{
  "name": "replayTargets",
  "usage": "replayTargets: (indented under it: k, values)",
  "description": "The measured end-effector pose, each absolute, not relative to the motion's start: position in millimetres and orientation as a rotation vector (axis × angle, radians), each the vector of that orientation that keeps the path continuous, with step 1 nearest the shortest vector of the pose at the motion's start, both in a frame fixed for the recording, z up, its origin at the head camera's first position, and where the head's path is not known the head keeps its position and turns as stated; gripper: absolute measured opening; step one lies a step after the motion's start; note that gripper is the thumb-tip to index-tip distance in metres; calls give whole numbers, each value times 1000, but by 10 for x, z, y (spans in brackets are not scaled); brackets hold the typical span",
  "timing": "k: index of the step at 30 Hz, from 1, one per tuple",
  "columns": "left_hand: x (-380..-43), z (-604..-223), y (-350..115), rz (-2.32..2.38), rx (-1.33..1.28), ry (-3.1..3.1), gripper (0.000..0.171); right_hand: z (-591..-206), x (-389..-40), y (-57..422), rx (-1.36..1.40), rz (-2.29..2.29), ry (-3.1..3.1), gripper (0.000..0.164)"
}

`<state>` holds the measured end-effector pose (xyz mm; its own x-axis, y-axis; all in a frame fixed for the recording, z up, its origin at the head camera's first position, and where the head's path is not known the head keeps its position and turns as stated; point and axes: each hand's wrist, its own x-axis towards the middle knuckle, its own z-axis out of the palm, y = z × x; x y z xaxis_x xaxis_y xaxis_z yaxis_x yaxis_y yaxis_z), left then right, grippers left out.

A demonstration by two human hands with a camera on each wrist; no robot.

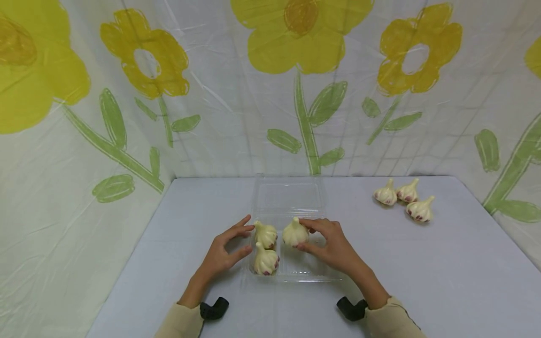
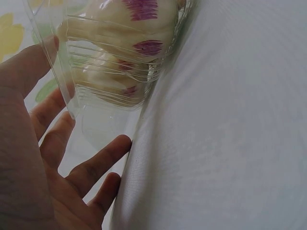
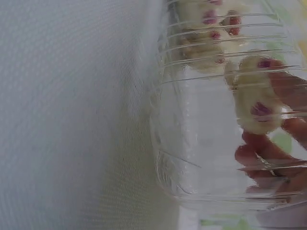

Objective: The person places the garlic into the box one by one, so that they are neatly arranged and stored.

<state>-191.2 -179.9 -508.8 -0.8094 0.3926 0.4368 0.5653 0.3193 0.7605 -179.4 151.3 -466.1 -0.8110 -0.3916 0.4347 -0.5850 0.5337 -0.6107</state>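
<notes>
The right grip (image 1: 328, 241) pinches a garlic bulb (image 1: 294, 234) from the side over the clear container (image 1: 303, 268), probably to leave its underside free. The left grip (image 1: 223, 246), loosely spread, touches the container's left edge, likely steadying it beside two seated bulbs (image 1: 266, 261).

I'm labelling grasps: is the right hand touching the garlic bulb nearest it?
Touching. The head view shows it plainly: the right hand pinches the garlic bulb, with thumb and fingers meeting its surface.
</notes>
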Motion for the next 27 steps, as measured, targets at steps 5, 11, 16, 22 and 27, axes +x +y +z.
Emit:
replayTargets:
  k: [5, 11, 16, 22, 27]
  values:
    - [-1908, -5077, -1799, -1488, -885, -2407, 47, -4646, -1786, 1511, 818, 1151, -2555, 66]
    - [-1904, -5074, -1806, -1469, -873, -2426, 47, -4683, -1812, 1502, 833, 1088, -2543, 64]
    - [-1915, -5098, -1808, -1492, -875, -2425, 47, -4711, -1820, 1494, 833, 1017, -2549, 64]
    - [-1914, -5106, -1814, -1512, -876, -2419, 48, -4684, -1837, 1472, 847, 929, -2608, 62]
    - [-1912, -5099, -1799, -1513, -879, -2415, 48, -4637, -1870, 1453, 875, 855, -2682, 59]
